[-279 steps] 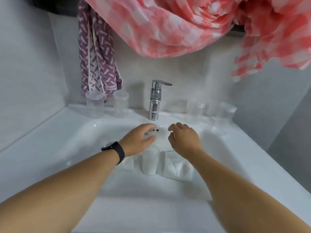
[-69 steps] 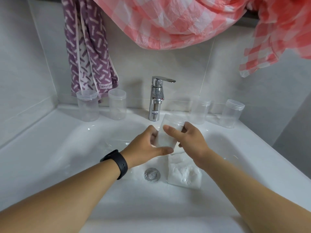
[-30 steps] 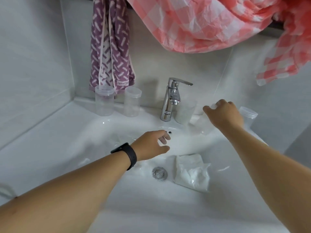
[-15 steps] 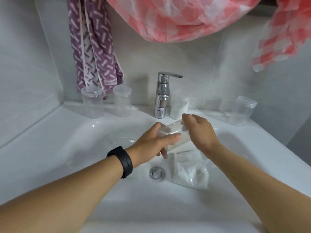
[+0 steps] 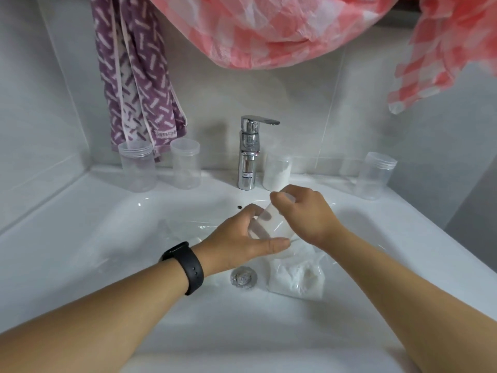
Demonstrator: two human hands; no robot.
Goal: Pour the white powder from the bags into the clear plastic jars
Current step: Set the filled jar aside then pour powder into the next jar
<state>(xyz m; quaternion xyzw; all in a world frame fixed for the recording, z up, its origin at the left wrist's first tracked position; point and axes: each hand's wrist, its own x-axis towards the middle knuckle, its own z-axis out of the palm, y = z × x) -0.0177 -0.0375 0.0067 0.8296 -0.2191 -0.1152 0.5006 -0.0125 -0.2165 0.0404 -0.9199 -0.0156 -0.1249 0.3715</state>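
held jar (image 5: 269,224) partly behind hands, checked cloth (image 5: 269,30) cut off above

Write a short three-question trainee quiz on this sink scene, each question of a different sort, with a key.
1. True or false: the jar standing just right of the tap holds white powder.
2. Multiple choice: the bag of powder lies A) on the ledge beside the left jars, B) in the basin right of the drain, C) on the towel.
3. Fill in: the left hand and right hand together hold a clear ____, tilted over the basin.

Key: 1 true; 2 B; 3 jar.
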